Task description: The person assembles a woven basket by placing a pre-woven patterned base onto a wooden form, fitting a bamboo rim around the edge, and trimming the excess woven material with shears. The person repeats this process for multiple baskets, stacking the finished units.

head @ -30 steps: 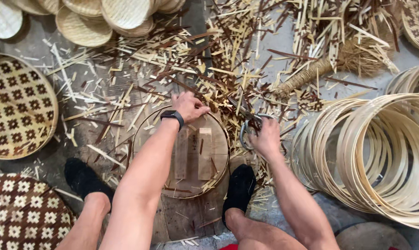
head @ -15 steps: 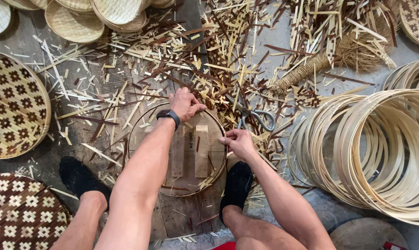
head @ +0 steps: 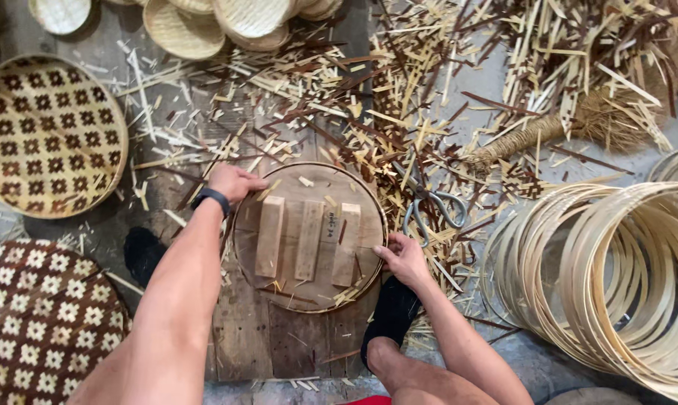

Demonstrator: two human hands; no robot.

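A round wooden form [head: 309,281] with a thin bamboo hoop around its rim lies on a plank between my feet. Three upright wooden blocks [head: 309,238] are fixed across it. My left hand [head: 234,182], with a dark watch on the wrist, grips the rim at the upper left. My right hand [head: 403,259] grips the rim at the right edge. Grey-handled scissors [head: 431,210] lie on the scraps just beyond my right hand.
Bamboo strips and offcuts [head: 399,97] litter the floor ahead. A stack of bamboo hoops [head: 616,285] stands at the right. Woven patterned trays [head: 46,135] [head: 39,322] lie at the left, pale baskets [head: 226,19] at the top, a straw broom [head: 571,124] upper right.
My right hand has come off the scissors and moved down to the form's right rim. My left hand slid left along the upper rim. The view shifted slightly.
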